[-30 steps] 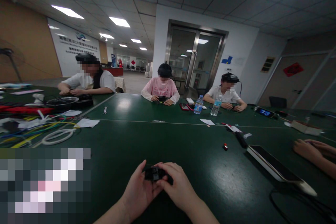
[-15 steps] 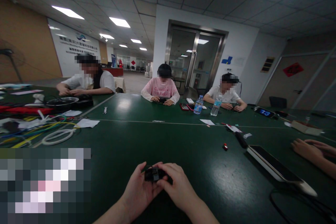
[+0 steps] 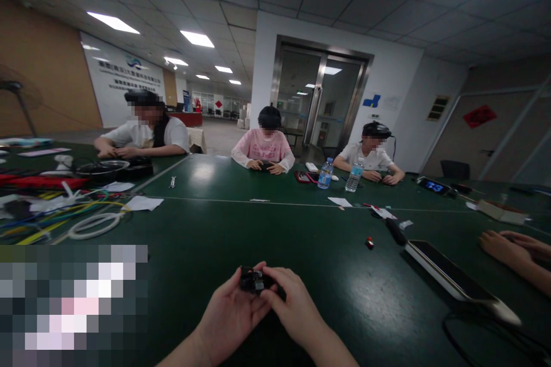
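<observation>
Low in the middle of the head view, a small black object [image 3: 252, 280] with shiny parts is held between both hands above the green table [image 3: 206, 246]. My left hand [image 3: 228, 309] cups it from the left and below, thumb along its left edge. My right hand [image 3: 290, 301] pinches its right side with thumb and fingers. Part of the object is hidden by the right fingers, and its fine details are too small to tell.
Tangled cables [image 3: 94, 223] lie at the left. Two water bottles [image 3: 326, 174] stand farther back. A flat black-and-white device [image 3: 451, 272] lies at the right, near another person's hands [image 3: 508, 246]. Several people sit around the table.
The black object has tilted in my hands, showing more of its shiny parts. Both hands keep nearly the same place.
</observation>
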Tool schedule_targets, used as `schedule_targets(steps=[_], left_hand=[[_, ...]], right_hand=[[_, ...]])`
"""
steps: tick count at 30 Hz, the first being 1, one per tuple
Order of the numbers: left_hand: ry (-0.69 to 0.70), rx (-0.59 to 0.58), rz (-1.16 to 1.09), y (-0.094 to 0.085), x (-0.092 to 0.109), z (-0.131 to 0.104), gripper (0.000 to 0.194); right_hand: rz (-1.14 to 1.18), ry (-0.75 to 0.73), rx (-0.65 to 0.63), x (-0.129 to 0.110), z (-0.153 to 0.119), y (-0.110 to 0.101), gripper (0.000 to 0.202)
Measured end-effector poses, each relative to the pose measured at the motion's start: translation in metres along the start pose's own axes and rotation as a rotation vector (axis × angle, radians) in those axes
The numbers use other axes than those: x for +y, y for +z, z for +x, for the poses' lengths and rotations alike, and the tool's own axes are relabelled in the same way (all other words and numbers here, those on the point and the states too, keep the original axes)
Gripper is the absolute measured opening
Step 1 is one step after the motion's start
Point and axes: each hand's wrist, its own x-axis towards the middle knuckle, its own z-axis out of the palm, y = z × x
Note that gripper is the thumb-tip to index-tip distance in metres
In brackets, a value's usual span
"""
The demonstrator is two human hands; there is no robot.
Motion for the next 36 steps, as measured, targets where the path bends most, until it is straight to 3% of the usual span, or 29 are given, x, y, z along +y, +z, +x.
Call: schedule_targets(steps=[10, 18, 25, 32, 36], left_hand=[[-0.006, -0.029, -0.026, 0.003, 0.001, -0.001, 0.031], [-0.012, 0.013, -0.001, 0.002, -0.001, 0.000, 0.026], [-0.006, -0.019, 0.007, 0.000, -0.001, 0.000, 0.026], [0.017, 0.037, 0.020, 0.002, -0.002, 0.001, 0.026], [0.015, -0.008, -0.009, 0.001, -0.001, 0.001, 0.026]], right_hand=[[-0.026, -0.039, 0.074, -0.001, -0.001, 0.001, 0.041], [-0.059, -0.128, 0.108, -0.004, -0.001, 0.004, 0.028], [-0.074, -0.075, 0.079, -0.005, 0.000, 0.005, 0.026], [-0.089, -0.074, 0.059, -0.009, -0.001, 0.001, 0.025], [-0.081, -0.084, 0.057, -0.008, -0.001, 0.002, 0.025]])
